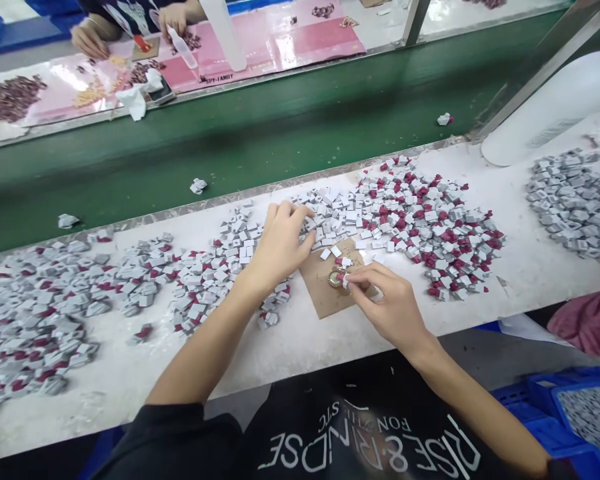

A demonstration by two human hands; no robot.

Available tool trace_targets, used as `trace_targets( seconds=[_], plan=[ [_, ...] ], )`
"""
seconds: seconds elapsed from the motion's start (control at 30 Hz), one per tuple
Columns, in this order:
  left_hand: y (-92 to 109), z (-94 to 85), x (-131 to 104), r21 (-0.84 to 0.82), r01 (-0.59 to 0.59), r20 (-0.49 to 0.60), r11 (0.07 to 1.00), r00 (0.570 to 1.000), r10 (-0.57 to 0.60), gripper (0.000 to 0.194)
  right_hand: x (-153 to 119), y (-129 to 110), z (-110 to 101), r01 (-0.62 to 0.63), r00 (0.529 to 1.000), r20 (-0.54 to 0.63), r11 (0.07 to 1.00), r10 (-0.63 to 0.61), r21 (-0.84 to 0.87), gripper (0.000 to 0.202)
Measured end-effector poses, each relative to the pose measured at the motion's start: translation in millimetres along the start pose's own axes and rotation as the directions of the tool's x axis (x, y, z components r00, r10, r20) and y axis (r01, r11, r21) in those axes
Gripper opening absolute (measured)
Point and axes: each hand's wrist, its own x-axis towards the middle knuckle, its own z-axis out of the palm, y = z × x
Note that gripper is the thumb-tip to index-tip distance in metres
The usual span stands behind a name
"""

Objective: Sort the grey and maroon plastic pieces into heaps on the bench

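Note:
My right hand point(387, 300) pinches a small white and dark red piece point(345, 280) over a round gold bottle cap point(335, 279) on a brown cardboard square point(321, 297). My left hand point(286, 239) rests at the edge of the white and grey pieces point(330, 212), its fingers curled down at the cardboard's upper left; whether it holds anything is hidden. Two small white pieces point(331, 253) and another white and red piece lie on the cardboard near the cap. To the right spreads a pile of white and dark red pieces point(430, 220).
More piles point(45, 307) cover the left of the white table point(145, 380); grey pieces point(575, 200) and a white bottle point(545, 113) stand right. Beyond a green belt point(280, 143), a person's hands work at a pink mat. Blue crates sit lower right.

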Motion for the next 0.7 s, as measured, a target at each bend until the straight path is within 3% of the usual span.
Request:
trace_targets(
  seconds=[0.1,0.2,0.47,0.7],
  plan=[
    [-6.3,-2.3,-29.9,0.018,0.056,-0.030,0.998,0.998,-0.056,0.021,0.4,-2.0,-1.0,0.009,1.000,0.012,1.000,-0.009,-0.009,0.016],
    [-5.0,1.0,-45.2,0.027,0.070,-0.037,0.997,0.997,-0.069,0.019,0.4,-1.8,-2.0,0.018,1.000,0.014,1.000,-0.018,-0.019,0.016],
    [1.0,26.2,-29.4,0.013,0.089,-0.079,0.996,0.993,-0.088,0.013,1.3,-4.0,-4.6,-0.006,1.000,-0.012,1.000,0.006,0.001,0.014],
    [-0.4,24.9,-29.6,-0.045,0.116,-0.096,0.992,0.988,-0.120,0.011,5.2,-6.4,-12.6,-0.068,0.991,-0.109,0.996,0.075,0.064,0.010]
  ],
)
